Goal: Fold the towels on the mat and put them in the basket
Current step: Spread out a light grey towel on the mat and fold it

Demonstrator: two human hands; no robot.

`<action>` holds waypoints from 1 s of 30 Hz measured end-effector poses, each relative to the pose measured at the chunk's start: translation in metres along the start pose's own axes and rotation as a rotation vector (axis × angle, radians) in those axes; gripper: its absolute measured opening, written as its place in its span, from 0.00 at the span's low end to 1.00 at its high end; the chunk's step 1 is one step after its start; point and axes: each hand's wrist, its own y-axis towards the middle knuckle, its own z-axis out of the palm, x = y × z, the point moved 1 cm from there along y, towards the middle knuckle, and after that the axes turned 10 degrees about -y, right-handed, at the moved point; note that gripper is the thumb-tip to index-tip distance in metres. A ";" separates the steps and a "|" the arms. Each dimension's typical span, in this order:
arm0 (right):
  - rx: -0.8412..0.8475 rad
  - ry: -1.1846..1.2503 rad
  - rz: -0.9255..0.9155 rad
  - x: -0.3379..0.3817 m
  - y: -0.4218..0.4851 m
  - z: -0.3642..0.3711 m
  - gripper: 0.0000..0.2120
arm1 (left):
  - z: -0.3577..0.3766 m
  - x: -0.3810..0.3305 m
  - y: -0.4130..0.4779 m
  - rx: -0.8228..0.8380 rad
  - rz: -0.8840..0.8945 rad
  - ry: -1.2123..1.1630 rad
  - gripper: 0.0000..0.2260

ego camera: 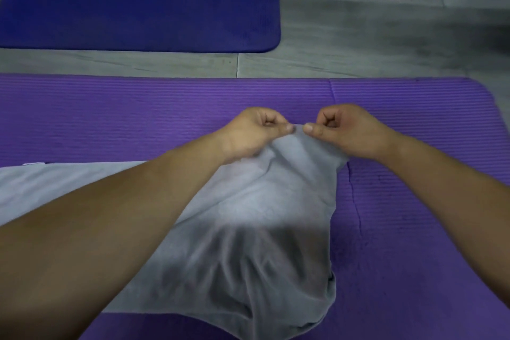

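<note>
Towel [248, 229], grey, soft and limp, lies on the purple mat [138, 119], sagging below the grip: left hand [248, 132] and right hand [342, 130] pinch its far edge close together; hold corners.

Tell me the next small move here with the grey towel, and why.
Probably draw the hands apart along the pinched edge. The left hand and right hand pinch the grey towel almost side by side, so it hangs bunched over the purple mat, not flat enough to fold.
</note>
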 end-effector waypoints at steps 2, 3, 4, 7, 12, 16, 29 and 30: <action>0.158 -0.155 0.064 -0.001 -0.004 -0.011 0.31 | -0.012 -0.006 0.002 -0.040 0.023 -0.007 0.08; 0.224 -0.264 0.097 0.000 -0.005 -0.017 0.32 | -0.017 -0.009 0.004 -0.056 0.030 0.005 0.09; 0.266 -0.367 0.133 -0.001 -0.005 -0.025 0.32 | -0.023 -0.011 0.007 -0.082 0.036 0.025 0.08; 0.289 -0.441 0.259 -0.010 -0.006 -0.054 0.30 | -0.041 -0.012 0.019 -0.205 0.059 0.048 0.04; 0.219 0.105 0.362 -0.058 -0.021 -0.080 0.30 | -0.048 0.008 0.034 -0.418 0.030 0.141 0.06; -0.110 0.452 0.453 -0.096 -0.022 -0.062 0.12 | -0.018 0.018 0.041 -0.541 -0.038 0.441 0.10; -0.425 0.846 0.827 -0.106 -0.032 0.002 0.07 | 0.057 0.058 0.010 -0.164 -0.166 0.916 0.31; -0.474 0.908 0.772 -0.105 -0.033 0.003 0.06 | 0.056 0.058 0.011 -0.170 -0.181 0.909 0.32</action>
